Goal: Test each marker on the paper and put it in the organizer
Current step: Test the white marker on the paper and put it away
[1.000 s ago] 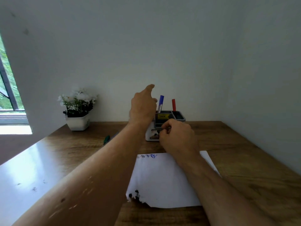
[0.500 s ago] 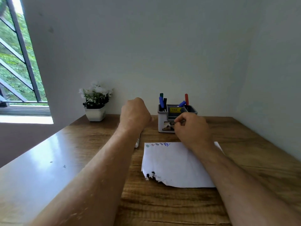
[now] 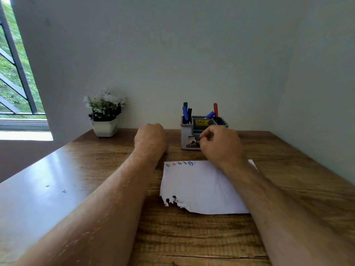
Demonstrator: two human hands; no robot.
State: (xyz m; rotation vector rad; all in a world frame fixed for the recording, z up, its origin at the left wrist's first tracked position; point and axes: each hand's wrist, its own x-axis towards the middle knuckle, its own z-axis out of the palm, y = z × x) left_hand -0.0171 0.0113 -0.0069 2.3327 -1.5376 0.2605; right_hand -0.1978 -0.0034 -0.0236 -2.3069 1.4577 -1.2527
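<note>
The grey and white organizer point(image 3: 187, 135) stands at the back of the desk. It holds blue, green and black markers point(image 3: 185, 112) on its left, and a blue marker point(image 3: 209, 114) and a red marker point(image 3: 215, 110) on its right. The white paper point(image 3: 199, 187) lies in front of it, with several coloured scribbles point(image 3: 180, 163) along its top edge. My left hand point(image 3: 150, 138) is a fist on the desk left of the organizer; whatever it grips is hidden. My right hand point(image 3: 221, 145) pinches a small dark marker end point(image 3: 197, 138) right in front of the organizer.
A white pot of white flowers point(image 3: 104, 115) stands at the back left against the wall. A barred window point(image 3: 15, 73) is on the far left. The wooden desk point(image 3: 288, 179) reaches the wall on the right, and the paper's near edge is torn.
My left hand came down from above the organizer and closed into a fist on the desk, over a white-barrelled marker. My right hand stayed in front of the organizer.
</note>
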